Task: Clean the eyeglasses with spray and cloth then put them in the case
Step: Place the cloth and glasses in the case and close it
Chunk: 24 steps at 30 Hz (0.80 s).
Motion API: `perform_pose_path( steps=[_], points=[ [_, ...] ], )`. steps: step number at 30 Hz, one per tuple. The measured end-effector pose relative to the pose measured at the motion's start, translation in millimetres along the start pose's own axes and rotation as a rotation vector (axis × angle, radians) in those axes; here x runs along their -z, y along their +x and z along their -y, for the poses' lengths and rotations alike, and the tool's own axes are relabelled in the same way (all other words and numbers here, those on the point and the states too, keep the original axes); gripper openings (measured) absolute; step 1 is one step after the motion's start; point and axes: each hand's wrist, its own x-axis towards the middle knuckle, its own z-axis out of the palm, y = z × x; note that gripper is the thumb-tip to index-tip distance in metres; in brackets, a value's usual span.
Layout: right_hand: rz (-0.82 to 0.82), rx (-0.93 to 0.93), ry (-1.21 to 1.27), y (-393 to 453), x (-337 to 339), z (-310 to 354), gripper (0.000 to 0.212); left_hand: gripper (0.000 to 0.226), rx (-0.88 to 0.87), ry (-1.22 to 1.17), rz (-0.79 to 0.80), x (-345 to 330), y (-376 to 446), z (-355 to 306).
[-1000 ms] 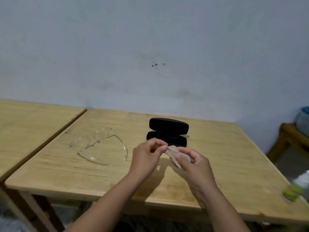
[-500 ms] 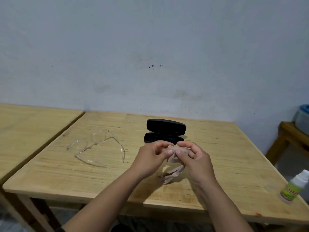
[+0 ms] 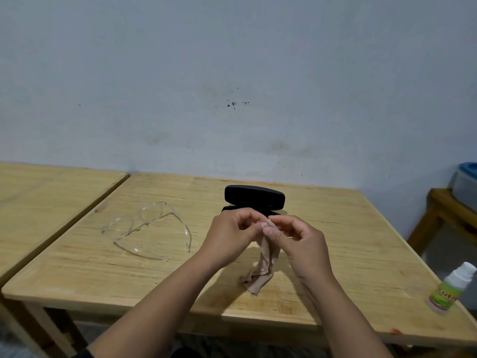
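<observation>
A small beige cloth (image 3: 261,272) hangs from my fingertips over the wooden table (image 3: 335,241). My left hand (image 3: 232,236) and my right hand (image 3: 296,241) both pinch its top edge, fingers touching, and its lower end brushes the tabletop. Behind my hands stands the black glasses case (image 3: 254,197) with its lid raised; its lower half is partly hidden. Clear-framed eyeglasses (image 3: 147,228) lie unfolded on the table to the left, apart from my hands. A spray bottle (image 3: 451,290) with a green label and white cap stands near the table's right edge.
A second wooden table (image 3: 38,200) adjoins on the left with a narrow gap. A grey wall rises right behind both tables. At the far right a low wooden stand (image 3: 438,215) carries a grey tub with a blue lid (image 3: 466,182).
The cloth was bunched between my hands; it has since been drawn out and hangs down longer. My hands have lifted slightly, pinching its top edge.
</observation>
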Motion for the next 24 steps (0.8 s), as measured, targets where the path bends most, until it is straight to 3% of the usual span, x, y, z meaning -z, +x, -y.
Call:
perform_pose_path(
  steps=[9, 14, 20, 24],
  points=[
    [-0.104, 0.003, 0.131, 7.9, 11.8, 5.2, 0.011, 0.007, 0.004, 0.048, -0.108, 27.2, 3.7, -11.5],
    [-0.023, 0.007, 0.228, 12.7, 17.1, 14.2, 0.013, 0.007, -0.009, 0.034, -0.131, 36.8, 4.7, -18.3],
    [0.121, 0.063, 0.037, 15.3, 26.0, 29.2, 0.038, 0.012, -0.038, 0.017, -0.183, 43.5, 5.7, -28.5],
    [0.073, 0.021, -0.047, 13.9, 25.6, 32.3, 0.029, 0.012, -0.048, 0.023, -0.172, 42.4, 2.5, -33.8]
  ],
)
